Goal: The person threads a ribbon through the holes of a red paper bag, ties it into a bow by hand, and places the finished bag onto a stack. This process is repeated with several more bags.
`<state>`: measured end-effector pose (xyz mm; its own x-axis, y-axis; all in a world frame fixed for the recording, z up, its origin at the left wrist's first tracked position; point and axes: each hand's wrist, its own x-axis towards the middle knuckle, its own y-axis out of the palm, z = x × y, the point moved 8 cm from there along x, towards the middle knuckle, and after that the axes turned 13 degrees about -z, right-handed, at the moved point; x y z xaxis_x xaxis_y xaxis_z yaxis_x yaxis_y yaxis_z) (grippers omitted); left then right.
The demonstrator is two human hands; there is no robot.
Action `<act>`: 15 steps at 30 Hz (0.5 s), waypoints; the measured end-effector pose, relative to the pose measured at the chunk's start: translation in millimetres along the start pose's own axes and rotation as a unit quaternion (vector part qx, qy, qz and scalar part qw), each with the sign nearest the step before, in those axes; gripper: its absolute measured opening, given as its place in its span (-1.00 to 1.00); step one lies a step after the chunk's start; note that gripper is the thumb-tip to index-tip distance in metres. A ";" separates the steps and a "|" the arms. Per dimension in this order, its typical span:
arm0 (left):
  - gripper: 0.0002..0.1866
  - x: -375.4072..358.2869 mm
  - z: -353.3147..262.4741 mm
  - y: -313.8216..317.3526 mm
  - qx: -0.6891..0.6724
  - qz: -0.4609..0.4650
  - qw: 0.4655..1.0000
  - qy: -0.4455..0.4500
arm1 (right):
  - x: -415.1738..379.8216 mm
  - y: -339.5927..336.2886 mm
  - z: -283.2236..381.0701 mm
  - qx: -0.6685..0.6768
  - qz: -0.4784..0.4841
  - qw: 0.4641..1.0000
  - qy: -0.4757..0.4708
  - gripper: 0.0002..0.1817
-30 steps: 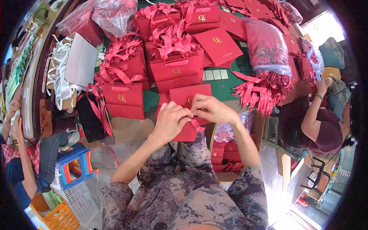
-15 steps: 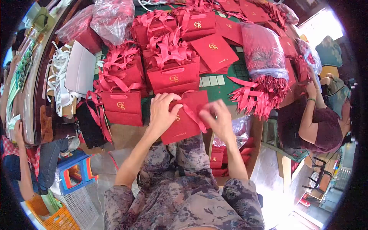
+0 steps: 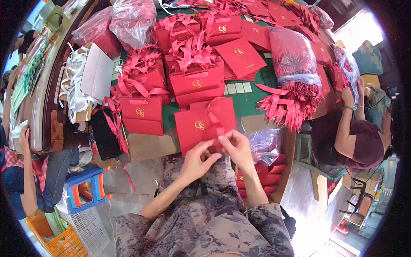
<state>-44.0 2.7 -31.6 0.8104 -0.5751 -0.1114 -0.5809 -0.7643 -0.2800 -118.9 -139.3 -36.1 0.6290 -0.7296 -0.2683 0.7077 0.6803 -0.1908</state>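
Observation:
A red paper gift bag (image 3: 192, 132) with a gold logo lies flat before me at the table edge. A pink-red ribbon (image 3: 216, 124) hangs down its front from the top. My right hand (image 3: 238, 149) is closed, thumb and fingertips pinched at the ribbon's lower end. Beside it, at the bag's bottom edge, my left hand (image 3: 200, 162) has its thumb and curled fingers apart. Its fingertips come close to the right hand's; whether they touch the ribbon is hidden.
Finished-looking red bags (image 3: 197, 83) with ribbons stand in rows behind. A plastic-wrapped bundle (image 3: 293, 55) lies to the right, white bags (image 3: 97, 73) to the left. Below right sits a carton (image 3: 287, 165) of red bags. Other people work at both sides.
Both hands have moved down and together at the bag's lower edge. My left hand has left the bag's upper face. The right hand has come onto the ribbon's end.

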 end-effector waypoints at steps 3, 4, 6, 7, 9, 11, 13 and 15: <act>-0.73 -9.9 12.2 10.8 0.009 0.036 0.999 -0.001 | -2.9 14.0 6.7 0.119 0.020 0.990 0.071 -0.79; -0.77 -12.9 12.5 13.3 0.011 0.047 0.999 0.021 | -1.1 16.2 3.8 0.152 0.027 0.985 0.080 -0.80; -0.78 -14.9 19.4 10.2 -0.009 0.059 0.998 0.006 | 1.7 14.4 -0.1 0.187 0.016 0.980 0.073 -0.83; -0.75 -11.1 14.2 5.5 -0.028 0.069 0.997 -0.009 | 2.9 12.8 -7.8 0.186 0.017 0.980 0.073 -0.83; -0.66 -8.0 28.2 -1.8 0.005 0.139 0.987 -0.078 | 7.8 -4.3 -8.7 0.113 -0.059 0.991 -0.048 -0.84; -0.61 -3.0 37.3 -7.9 -0.092 0.162 0.971 -0.152 | -11.8 -14.1 16.8 -0.014 -0.137 0.987 -0.079 -0.86; -0.61 3.9 34.6 -8.6 -0.174 0.170 0.948 -0.205 | -45.1 -8.0 65.3 -0.177 -0.173 0.894 -0.374 -0.78; -0.61 3.9 35.0 -4.6 -0.286 0.150 0.891 -0.319 | -66.2 18.6 71.5 -0.222 -0.023 0.834 -0.505 -0.53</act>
<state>-35.5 14.2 -64.1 0.3842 -0.6356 -0.6696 -0.5751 -0.7321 0.3649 -124.4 -83.4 45.7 0.7141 -0.2895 0.6373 0.6899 0.4454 -0.5707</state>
